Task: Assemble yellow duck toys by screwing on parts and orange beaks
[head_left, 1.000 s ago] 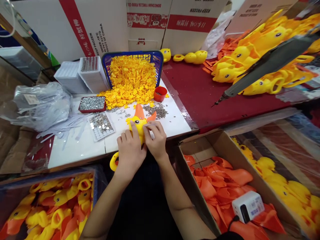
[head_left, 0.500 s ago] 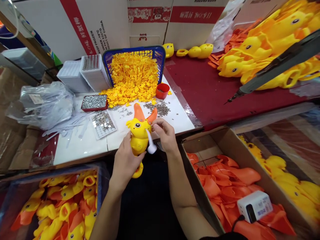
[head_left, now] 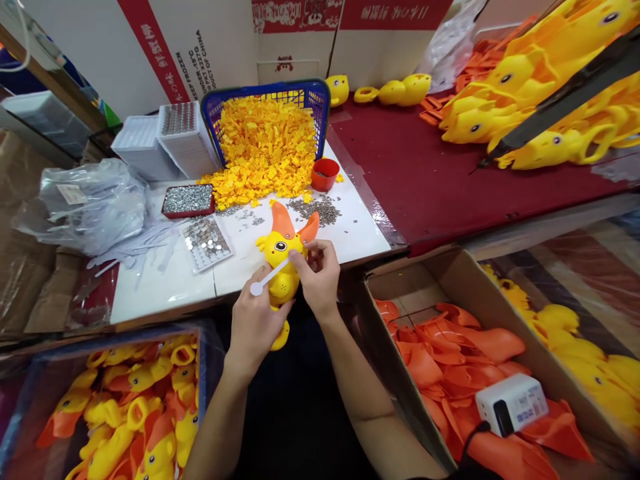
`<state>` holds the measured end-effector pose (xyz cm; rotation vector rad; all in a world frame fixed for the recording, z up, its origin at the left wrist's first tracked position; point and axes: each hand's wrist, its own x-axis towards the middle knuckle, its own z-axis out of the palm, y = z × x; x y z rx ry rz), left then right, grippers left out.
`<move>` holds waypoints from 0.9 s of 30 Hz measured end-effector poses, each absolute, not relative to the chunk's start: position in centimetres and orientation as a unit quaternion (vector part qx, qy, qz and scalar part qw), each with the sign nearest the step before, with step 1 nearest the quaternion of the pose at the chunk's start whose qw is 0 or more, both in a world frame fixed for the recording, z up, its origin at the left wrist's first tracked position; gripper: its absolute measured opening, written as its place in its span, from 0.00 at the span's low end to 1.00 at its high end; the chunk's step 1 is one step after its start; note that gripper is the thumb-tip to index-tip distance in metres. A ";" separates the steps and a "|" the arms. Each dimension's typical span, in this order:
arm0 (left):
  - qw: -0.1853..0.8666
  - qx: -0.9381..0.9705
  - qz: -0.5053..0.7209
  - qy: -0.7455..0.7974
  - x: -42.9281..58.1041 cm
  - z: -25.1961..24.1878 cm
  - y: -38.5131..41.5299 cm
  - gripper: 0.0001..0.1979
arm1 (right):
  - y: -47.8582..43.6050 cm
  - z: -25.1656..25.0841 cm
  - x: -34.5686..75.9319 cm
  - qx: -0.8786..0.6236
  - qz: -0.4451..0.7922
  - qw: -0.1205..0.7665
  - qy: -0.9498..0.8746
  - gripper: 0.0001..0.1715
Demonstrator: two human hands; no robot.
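A yellow toy duck point(head_left: 283, 283) with an open orange beak is held upright over the table's front edge. My left hand point(head_left: 255, 317) is closed around its body from the left. My right hand point(head_left: 320, 273) is closed at the right side of the duck's head, just below the beak, its thumb against the upper end of a white strip point(head_left: 273, 275). This strip slants down-left across the duck, and its round end lies over my left fingers. What sits under my right fingertips is hidden.
Behind the duck are a blue basket point(head_left: 204, 117) of yellow parts, a red cup point(head_left: 325, 175), loose metal pins point(head_left: 320, 212) and a tray of button cells point(head_left: 206, 243). A crate point(head_left: 30, 407) of ducks is lower left; a carton point(head_left: 450, 280) of orange parts, lower right. A screwdriver point(head_left: 545, 113) hangs upper right.
My right thumb has moved in from the beak's side onto the duck's head. The white strip, which hung down on the right, now slants left across the duck's body.
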<state>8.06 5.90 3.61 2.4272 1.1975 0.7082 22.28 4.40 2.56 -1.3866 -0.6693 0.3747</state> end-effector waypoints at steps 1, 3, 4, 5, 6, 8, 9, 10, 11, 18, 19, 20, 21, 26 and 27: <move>0.162 0.857 0.247 0.422 8.1 3.6 5.9 0.32 | 4.6 2.4 21.8 -0.622 0.166 0.712 -0.281 0.18; 0.146 0.864 0.249 0.414 8.1 3.5 5.9 0.29 | 5.0 2.3 21.0 -0.619 0.164 0.726 -0.251 0.18; 0.139 0.867 0.254 0.405 8.0 3.4 5.9 0.29 | 5.1 2.3 20.8 -0.618 0.162 0.731 -0.240 0.18; 0.132 0.871 0.259 0.395 8.0 3.3 6.0 0.28 | 5.3 2.3 20.6 -0.615 0.159 0.737 -0.229 0.18; 0.126 0.874 0.264 0.387 8.0 3.2 6.0 0.29 | 5.4 2.4 20.5 -0.612 0.159 0.743 -0.220 0.18; 0.116 0.879 0.266 0.379 7.9 3.0 6.0 0.29 | 5.6 2.4 20.2 -0.602 0.155 0.756 -0.204 0.19; 0.113 0.881 0.264 0.377 7.9 3.0 6.1 0.29 | 5.7 2.4 20.1 -0.599 0.153 0.761 -0.197 0.19; 0.112 0.882 0.262 0.375 7.9 2.9 6.1 0.30 | 5.8 2.4 20.0 -0.598 0.150 0.764 -0.192 0.19; 0.112 0.884 0.259 0.373 7.8 2.9 6.1 0.30 | 5.8 2.4 19.9 -0.600 0.145 0.764 -0.190 0.18; 0.138 0.876 0.270 0.376 7.7 2.6 6.4 0.31 | 5.8 2.5 19.4 -0.628 0.122 0.743 -0.197 0.16; 0.148 0.872 0.275 0.377 7.7 2.5 6.5 0.31 | 5.8 2.6 19.4 -0.629 0.131 0.740 -0.200 0.17; 0.159 0.867 0.281 0.379 7.6 2.4 6.6 0.31 | 5.7 2.7 19.3 -0.630 0.140 0.736 -0.205 0.17; 0.172 0.862 0.288 0.381 7.6 2.3 6.7 0.31 | 5.6 2.8 19.3 -0.630 0.145 0.733 -0.211 0.17; 0.269 0.820 0.315 0.396 7.1 1.9 7.1 0.28 | 4.8 3.0 19.6 -0.637 0.122 0.711 -0.273 0.16; 0.283 0.813 0.316 0.400 7.0 1.8 7.2 0.29 | 4.6 3.1 19.8 -0.635 0.126 0.707 -0.285 0.15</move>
